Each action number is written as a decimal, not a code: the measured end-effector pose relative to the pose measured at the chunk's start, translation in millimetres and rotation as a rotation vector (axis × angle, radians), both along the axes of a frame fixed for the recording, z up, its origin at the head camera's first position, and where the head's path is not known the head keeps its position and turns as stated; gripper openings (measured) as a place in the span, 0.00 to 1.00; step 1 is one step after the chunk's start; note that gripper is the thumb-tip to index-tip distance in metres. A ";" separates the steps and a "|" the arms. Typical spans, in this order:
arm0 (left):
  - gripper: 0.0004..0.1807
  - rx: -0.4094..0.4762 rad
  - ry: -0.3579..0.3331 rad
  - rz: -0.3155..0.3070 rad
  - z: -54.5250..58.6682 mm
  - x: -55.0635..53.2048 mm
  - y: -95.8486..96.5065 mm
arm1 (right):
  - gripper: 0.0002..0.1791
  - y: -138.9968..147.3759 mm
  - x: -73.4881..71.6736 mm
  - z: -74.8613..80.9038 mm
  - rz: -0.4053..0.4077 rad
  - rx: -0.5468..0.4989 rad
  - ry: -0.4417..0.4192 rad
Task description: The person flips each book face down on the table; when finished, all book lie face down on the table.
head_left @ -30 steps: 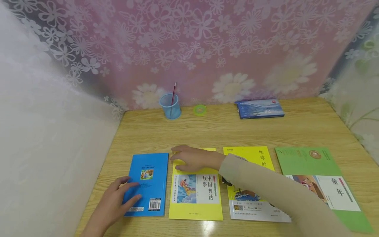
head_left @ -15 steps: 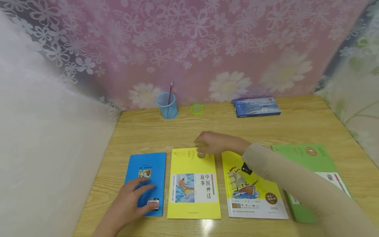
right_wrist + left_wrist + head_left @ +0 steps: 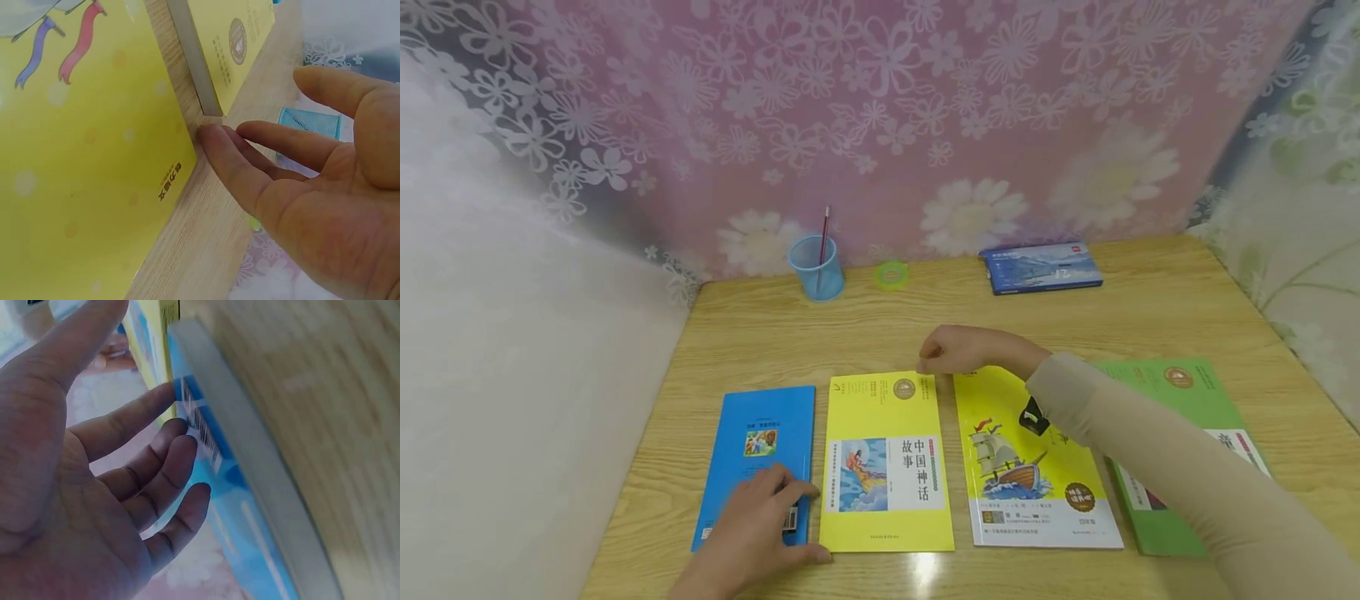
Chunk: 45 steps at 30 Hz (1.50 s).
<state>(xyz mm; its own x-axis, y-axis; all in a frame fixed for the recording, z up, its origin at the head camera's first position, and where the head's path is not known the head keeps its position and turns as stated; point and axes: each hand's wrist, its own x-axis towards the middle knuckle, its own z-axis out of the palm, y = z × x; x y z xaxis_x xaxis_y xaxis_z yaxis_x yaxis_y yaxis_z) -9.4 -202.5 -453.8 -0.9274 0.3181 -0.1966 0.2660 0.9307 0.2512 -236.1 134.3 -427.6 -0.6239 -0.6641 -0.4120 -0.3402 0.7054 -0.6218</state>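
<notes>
My left hand [image 3: 760, 521] is over the lower part of a blue book [image 3: 722, 475] lying on the table, its fingers loosely bent. Seen from the left wrist, the fingertips are at the barcode on the blue cover [image 3: 234, 515]; whether they touch it is hard to tell. Beside it lies a yellow book [image 3: 887, 533] with a white picture panel. My right hand [image 3: 966, 348] is at that book's top right corner, its relaxed fingers holding nothing. Right of it is a yellow-and-white book [image 3: 1037, 479] with a sailing ship, partly under the right sleeve.
A green book [image 3: 1195, 408] lies at the far right, partly hidden by the sleeve. Along the back of the wooden table [image 3: 760, 333] stand a light-blue mesh cup [image 3: 817, 271] with a pencil, a green ring-shaped item [image 3: 892, 275] and a blue box [image 3: 1042, 268].
My right hand has moved right, from the yellow book's top left to its top right corner. The left hand has slid right across the blue book's lower part. The view has shifted slightly.
</notes>
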 end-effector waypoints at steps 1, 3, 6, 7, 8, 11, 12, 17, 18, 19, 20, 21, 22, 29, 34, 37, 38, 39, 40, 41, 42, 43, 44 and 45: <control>0.43 -0.005 -0.008 -0.002 -0.7 0.2 1.8 | 0.21 -0.2 0.3 0.2 -0.008 0.006 -0.014; 0.41 -0.002 -0.020 -0.004 -2.1 0.3 4.9 | 0.22 -1.2 1.3 0.6 -0.027 0.011 -0.048; 0.38 -0.010 -0.022 -0.001 -4.2 0.2 7.9 | 0.23 -3.2 3.8 1.4 -0.066 0.012 -0.117; 0.38 -0.012 -0.027 -0.002 -3.9 0.2 9.0 | 0.23 -4.0 4.3 1.3 -0.078 0.010 -0.140; 0.37 -0.016 -0.028 -0.005 -3.7 0.3 9.8 | 0.22 -4.8 4.9 1.2 -0.088 0.013 -0.151; 0.35 -0.024 -0.042 -0.012 -3.0 0.3 12.1 | 0.20 -6.8 5.6 -0.4 -0.108 0.022 -0.166; 0.35 -0.022 -0.051 -0.014 -2.8 0.2 12.8 | 0.20 -7.2 5.3 -1.1 -0.106 0.023 -0.163; 0.30 0.012 -0.100 -0.014 -3.4 -1.0 12.8 | 0.13 -8.9 2.7 -1.3 -0.109 0.025 -0.156; 0.30 0.022 -0.111 -0.015 -3.6 -1.2 12.1 | 0.11 -9.0 1.9 -1.1 -0.115 0.028 -0.158; 0.29 0.029 -0.119 -0.018 -3.7 -1.1 11.4 | 0.09 -9.0 1.0 -0.9 -0.129 0.030 -0.166; 0.29 0.037 -0.125 -0.019 -3.9 -0.9 10.6 | 0.08 -8.9 0.2 -0.7 -0.144 0.033 -0.170; 0.29 0.046 -0.132 -0.019 -3.9 -0.6 9.9 | 0.08 -8.6 -0.4 -0.5 -0.156 0.036 -0.176; 0.28 0.057 -0.141 -0.018 -3.7 -0.4 9.3 | 0.09 -8.5 -1.2 -0.7 -0.167 0.037 -0.185; 0.29 0.274 -0.357 0.107 4.3 -4.9 1.4 | 0.11 -7.3 -2.7 -3.6 -0.208 0.026 -0.230; 0.31 0.483 -0.523 0.207 7.2 -12.3 -6.9 | 0.12 -6.7 -2.8 -5.7 -0.228 -0.002 -0.259; 0.35 0.541 -0.574 0.256 3.1 -14.6 -9.9 | 0.12 -6.8 -3.7 -7.1 -0.234 -0.016 -0.281; 0.37 0.552 -0.582 0.266 1.3 -15.1 -10.9 | 0.12 -6.8 -4.1 -7.6 -0.233 -0.016 -0.284; 0.39 0.569 -0.595 0.276 -0.1 -15.6 -11.8 | 0.12 -7.0 -4.3 -7.8 -0.237 -0.016 -0.287; 0.41 0.596 -0.612 0.283 -1.5 -16.2 -12.6 | 0.12 -6.9 -4.6 -8.0 -0.236 -0.014 -0.289; 0.42 0.627 -0.631 0.287 -2.7 -16.8 -13.4 | 0.12 -7.0 -4.9 -8.2 -0.238 -0.013 -0.291; 0.43 0.663 -0.652 0.287 -3.8 -17.4 -14.4 | 0.13 -6.9 -5.1 -8.4 -0.239 -0.012 -0.293; 0.43 0.704 -0.676 0.285 -4.7 -17.8 -15.5 | 0.13 -6.8 -5.2 -8.5 -0.242 -0.011 -0.295; 0.43 0.752 -0.704 0.280 -5.4 -18.1 -16.7 | 0.13 -6.6 -5.2 -8.6 -0.246 -0.012 -0.300; 0.42 0.805 -0.733 0.275 -5.9 -18.3 -17.9 | 0.13 -6.5 -5.0 -8.4 -0.249 -0.017 -0.305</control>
